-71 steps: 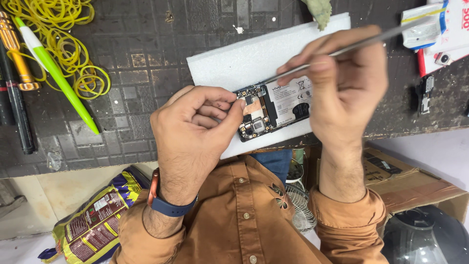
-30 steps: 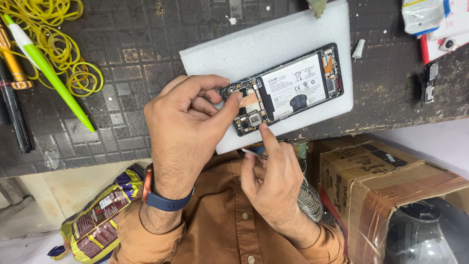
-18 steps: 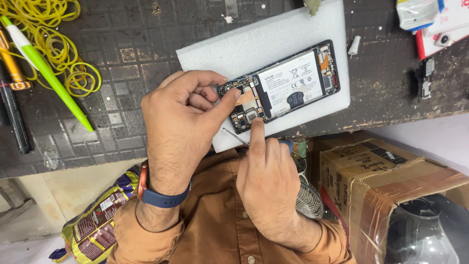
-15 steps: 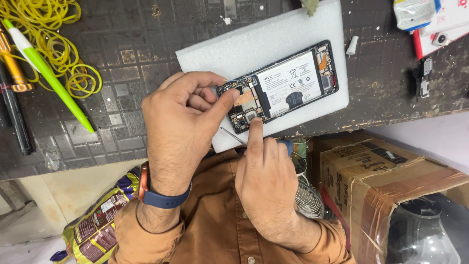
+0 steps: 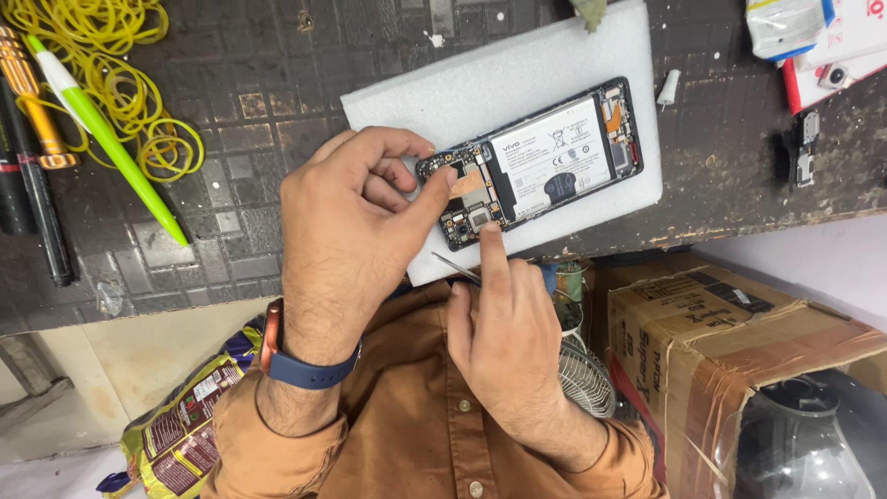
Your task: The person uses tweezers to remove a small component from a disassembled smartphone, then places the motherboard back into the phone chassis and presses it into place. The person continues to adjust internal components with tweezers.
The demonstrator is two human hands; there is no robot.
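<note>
An opened phone [image 5: 554,157], back cover off with its white battery showing, lies on a white foam pad [image 5: 480,83] on the dark work mat. My left hand [image 5: 342,231], with a blue watch on the wrist, grips the phone's left end, thumb pressed on the circuit board. My right hand [image 5: 504,333] comes up from below with its index fingertip touching the phone's near edge by the camera module. A thin metal tweezers tip [image 5: 453,265] sticks out of that hand's left side.
Yellow rubber bands [image 5: 120,83], a green and white pen [image 5: 111,139], an orange-handled screwdriver [image 5: 28,102] and black tools [image 5: 37,212] lie at the left. Small phone parts [image 5: 804,148] sit at the right. A taped cardboard box [image 5: 739,342], a wire fan cage [image 5: 587,374] and a snack bag [image 5: 185,425] are below the bench edge.
My right hand dropped from above the phone to below it, then lifted its index finger onto the phone's near edge. The left hand kept its grip.
</note>
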